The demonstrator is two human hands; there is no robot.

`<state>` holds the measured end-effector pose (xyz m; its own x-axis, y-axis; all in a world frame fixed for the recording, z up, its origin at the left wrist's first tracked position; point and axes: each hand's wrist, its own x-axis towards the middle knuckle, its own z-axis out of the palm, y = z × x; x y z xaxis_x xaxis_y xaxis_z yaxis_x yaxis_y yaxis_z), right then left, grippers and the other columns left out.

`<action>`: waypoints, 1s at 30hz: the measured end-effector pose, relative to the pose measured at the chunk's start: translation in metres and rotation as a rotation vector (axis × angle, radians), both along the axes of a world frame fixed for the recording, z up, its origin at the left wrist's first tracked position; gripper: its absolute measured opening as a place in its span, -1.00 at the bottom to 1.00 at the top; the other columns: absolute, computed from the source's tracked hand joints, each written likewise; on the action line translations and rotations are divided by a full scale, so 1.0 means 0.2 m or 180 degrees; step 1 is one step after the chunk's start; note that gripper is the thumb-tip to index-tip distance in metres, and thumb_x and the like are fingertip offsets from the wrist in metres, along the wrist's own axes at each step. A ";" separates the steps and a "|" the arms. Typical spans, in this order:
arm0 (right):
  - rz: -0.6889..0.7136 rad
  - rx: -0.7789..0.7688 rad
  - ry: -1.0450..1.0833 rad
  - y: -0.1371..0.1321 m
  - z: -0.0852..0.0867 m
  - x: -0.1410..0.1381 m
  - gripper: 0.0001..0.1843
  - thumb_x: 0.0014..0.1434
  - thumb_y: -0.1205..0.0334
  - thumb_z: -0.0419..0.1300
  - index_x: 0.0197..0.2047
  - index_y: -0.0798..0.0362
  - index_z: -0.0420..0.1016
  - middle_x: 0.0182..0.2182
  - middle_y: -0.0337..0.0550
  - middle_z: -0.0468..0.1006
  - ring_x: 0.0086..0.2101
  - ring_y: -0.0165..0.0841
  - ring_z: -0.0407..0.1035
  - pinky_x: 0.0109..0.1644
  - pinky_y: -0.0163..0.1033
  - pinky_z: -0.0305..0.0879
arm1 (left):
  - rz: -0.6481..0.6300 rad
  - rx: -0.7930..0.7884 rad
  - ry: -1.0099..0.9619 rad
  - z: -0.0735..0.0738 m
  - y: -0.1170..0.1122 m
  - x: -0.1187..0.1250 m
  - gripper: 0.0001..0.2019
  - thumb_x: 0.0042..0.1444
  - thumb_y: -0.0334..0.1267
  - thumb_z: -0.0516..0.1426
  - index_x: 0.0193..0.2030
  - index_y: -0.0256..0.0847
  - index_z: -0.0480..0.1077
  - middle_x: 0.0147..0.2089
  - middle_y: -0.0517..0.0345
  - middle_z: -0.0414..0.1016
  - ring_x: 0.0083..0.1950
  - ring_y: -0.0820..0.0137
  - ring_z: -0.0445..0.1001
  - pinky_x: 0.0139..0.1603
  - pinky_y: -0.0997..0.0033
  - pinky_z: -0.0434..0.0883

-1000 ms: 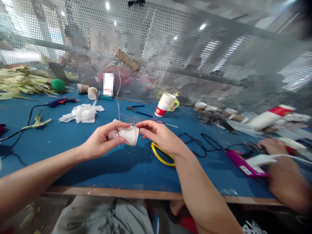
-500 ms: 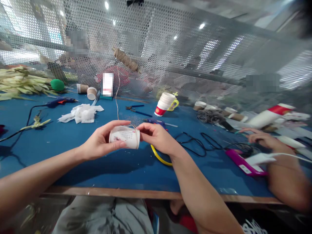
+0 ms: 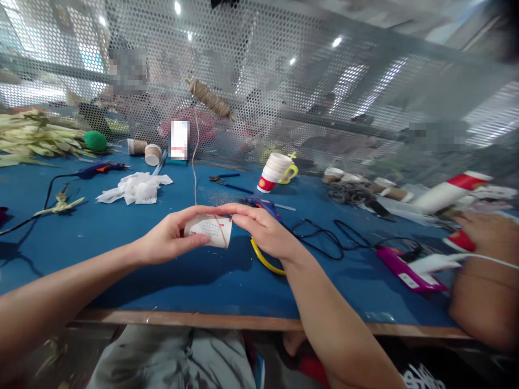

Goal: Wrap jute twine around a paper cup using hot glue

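A white paper cup (image 3: 213, 229) with printed text lies on its side in my left hand (image 3: 172, 235), whose fingers and thumb wrap round it. Brown twine (image 3: 195, 173) runs down from a spool (image 3: 211, 98) at the mesh panel to the cup and crosses its side near the right end. My right hand (image 3: 263, 229) is at that end, thumb and fingers pinched together on the twine at the cup's edge. The exact grip of the right fingertips is partly hidden.
Behind stand stacked paper cups (image 3: 272, 173), pliers (image 3: 231, 182) and a blue glue gun (image 3: 259, 204). To the left are crumpled white plastic (image 3: 135, 188) and another glue gun (image 3: 99, 168). A co-worker's arm (image 3: 486, 270) reaches in beside a purple power strip (image 3: 399, 267).
The cup has turned in my left hand, and the twine now slants across its side. My right fingers have moved up over the cup's edge. The co-worker's hand has shifted right.
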<state>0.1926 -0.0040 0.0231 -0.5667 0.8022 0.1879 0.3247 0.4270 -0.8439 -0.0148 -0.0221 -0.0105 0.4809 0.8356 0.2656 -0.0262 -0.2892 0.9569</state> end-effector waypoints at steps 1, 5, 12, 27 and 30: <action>0.0017 0.0002 0.0033 -0.01 0.00 -0.01 -0.69 0.19 0.32 -0.05 -0.07 0.08 0.43 -0.06 -0.14 0.48 -0.01 -0.37 0.31 0.12 -0.16 0.14 | -0.0016 0.0015 0.0004 0.00 0.00 0.00 -0.57 -0.01 -0.34 0.18 0.06 -0.15 0.33 -0.01 0.04 0.45 -0.17 0.37 0.44 -0.20 0.49 0.35; 0.0059 -0.0014 0.0089 -0.02 -0.01 -0.02 -0.68 0.23 0.25 -0.08 -0.10 0.09 0.44 -0.09 -0.11 0.49 -0.03 -0.36 0.32 0.12 -0.16 0.14 | -0.0016 -0.0067 0.0127 -0.01 0.00 0.00 -0.59 0.00 -0.30 0.17 0.04 -0.17 0.35 -0.06 0.05 0.48 -0.23 0.38 0.44 -0.24 0.49 0.35; -0.1760 0.0473 -0.0477 0.22 0.00 0.14 -0.70 0.18 0.22 -0.02 -0.11 0.18 0.41 -0.18 0.01 0.53 -0.19 -0.33 0.43 -0.11 -0.23 0.32 | 0.0144 -0.0207 0.0195 0.01 0.01 0.00 -0.59 -0.02 -0.29 0.18 0.02 -0.23 0.36 -0.15 0.07 0.51 -0.27 0.41 0.44 -0.24 0.51 0.34; -0.2675 -0.0241 -0.1683 0.42 -0.14 0.37 -0.94 -0.10 0.42 0.17 -0.45 0.15 0.38 -0.61 -0.09 0.47 -0.58 -0.36 0.37 -0.50 -0.30 0.27 | 0.0238 -0.0194 0.0291 0.03 0.03 -0.02 -0.57 0.00 -0.23 0.16 0.05 -0.25 0.32 -0.19 0.04 0.51 -0.29 0.43 0.45 -0.25 0.50 0.36; -0.2539 -0.0088 -0.1047 0.33 -0.04 0.35 -0.83 -0.05 0.38 0.15 -0.31 0.11 0.33 -0.50 -0.18 0.47 -0.58 -0.47 0.33 -0.49 -0.35 0.30 | 0.0246 -0.0099 0.0362 0.02 0.03 -0.02 -0.56 0.01 -0.21 0.15 0.06 -0.25 0.30 -0.16 0.03 0.50 -0.27 0.41 0.45 -0.25 0.49 0.37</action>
<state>0.2628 0.0620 0.0155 0.1459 0.9854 0.0877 0.7484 -0.0520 -0.6612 -0.0190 -0.0158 -0.0056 0.4403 0.8783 0.1864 0.1042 -0.2562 0.9610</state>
